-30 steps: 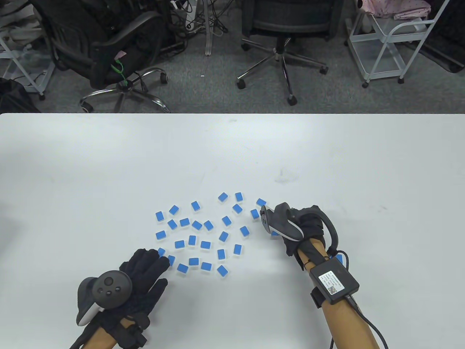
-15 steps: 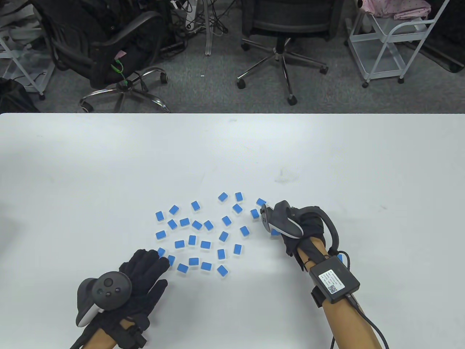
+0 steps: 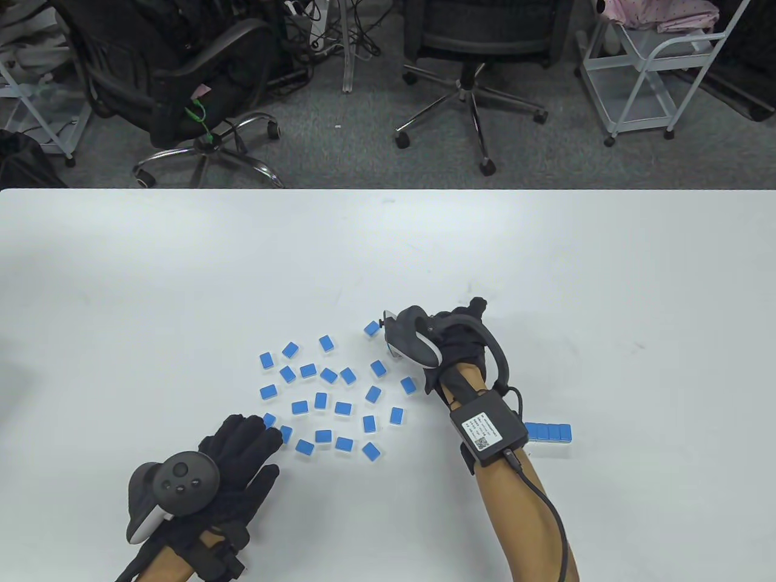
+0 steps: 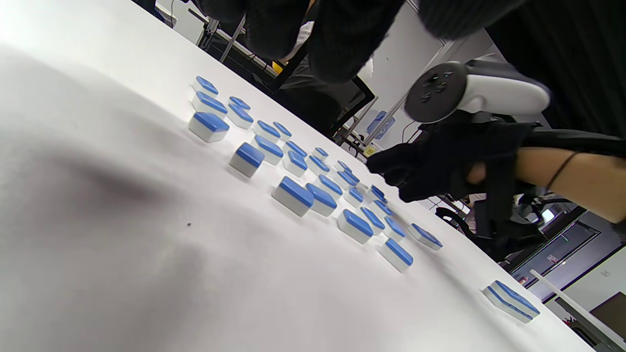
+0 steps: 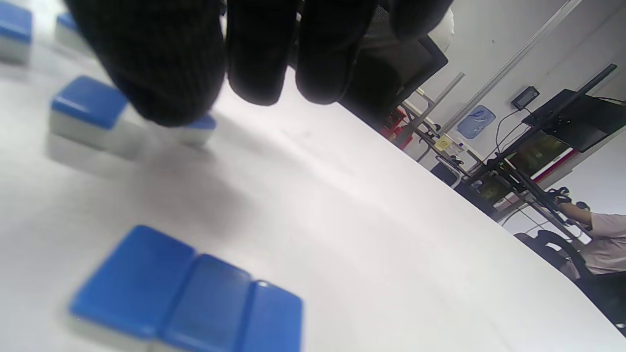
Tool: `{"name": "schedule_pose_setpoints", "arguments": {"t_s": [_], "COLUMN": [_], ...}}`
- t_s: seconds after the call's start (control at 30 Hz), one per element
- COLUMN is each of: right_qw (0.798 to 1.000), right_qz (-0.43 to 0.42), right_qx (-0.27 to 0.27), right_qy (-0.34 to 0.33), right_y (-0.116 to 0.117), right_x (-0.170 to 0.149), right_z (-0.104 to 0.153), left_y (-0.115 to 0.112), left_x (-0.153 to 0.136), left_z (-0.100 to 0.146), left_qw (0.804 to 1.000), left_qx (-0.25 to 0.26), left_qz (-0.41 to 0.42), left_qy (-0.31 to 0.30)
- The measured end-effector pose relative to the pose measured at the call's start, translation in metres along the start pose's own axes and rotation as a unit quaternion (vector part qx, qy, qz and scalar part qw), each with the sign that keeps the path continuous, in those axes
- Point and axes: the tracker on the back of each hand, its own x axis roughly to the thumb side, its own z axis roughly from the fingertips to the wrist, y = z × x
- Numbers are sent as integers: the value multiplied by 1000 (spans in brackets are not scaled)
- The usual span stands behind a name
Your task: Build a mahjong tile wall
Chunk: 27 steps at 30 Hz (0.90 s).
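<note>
The right hand (image 3: pixel 445 342) is above the far tiles (image 3: pixel 371 328); the row (image 3: pixel 548 431) lies behind it, beside the forearm. Its grip I cannot tell. The left hand (image 3: pixel 242 448) rests flat, fingers spread.

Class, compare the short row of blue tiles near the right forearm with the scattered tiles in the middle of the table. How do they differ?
The row of tiles lies edge to edge in one straight line; the scattered tiles lie apart at mixed angles. The row holds few tiles, the scatter many. Both lie blue side up on the table.
</note>
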Motion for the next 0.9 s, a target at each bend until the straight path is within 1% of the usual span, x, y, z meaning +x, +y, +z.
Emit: {"name": "schedule_pose_setpoints", "arguments": {"t_s": [0.1, 0.17, 0.23, 0.37, 0.4, 0.53, 0.6, 0.7, 0.8, 0.9], "right_qw": [1000, 999, 999, 999, 998, 985, 984, 987, 992, 994], "right_qz": [15, -1, -13, -37, -44, -129, -127, -124, -109, -100], "right_qx": [7, -36, -34, 16, 28, 95, 112, 98, 55, 30], "right_qy": [9, 22, 26, 33, 41, 65, 63, 30, -7, -29], "right_y": [7, 8, 10, 17, 21, 44, 53, 64, 71, 73], "right_x": [7, 4, -3, -24, -33, -81, -92, -101, -96, -89], "right_z": [-7, -12, -14, -21, -23, -26, -26, -13, 2, 11], "left_y": [0, 0, 0, 1, 1, 1, 1, 0, 0, -1], "left_x": [0, 0, 0, 0, 0, 0, 0, 1, 1, 0], "left_z": [0, 1, 0, -1, -1, 0, 1, 0, 0, 1], "left_qw": [1000, 1000, 1000, 1000, 1000, 1000, 1000, 1000, 1000, 1000], "left_qx": [0, 1, 1, 1, 1, 1, 0, 0, -1, -3], "left_qz": [2, 1, -1, -1, -2, 1, -1, -1, 0, 2], "left_qy": [1, -1, -2, -4, -3, -3, -4, -5, -3, 1]}}
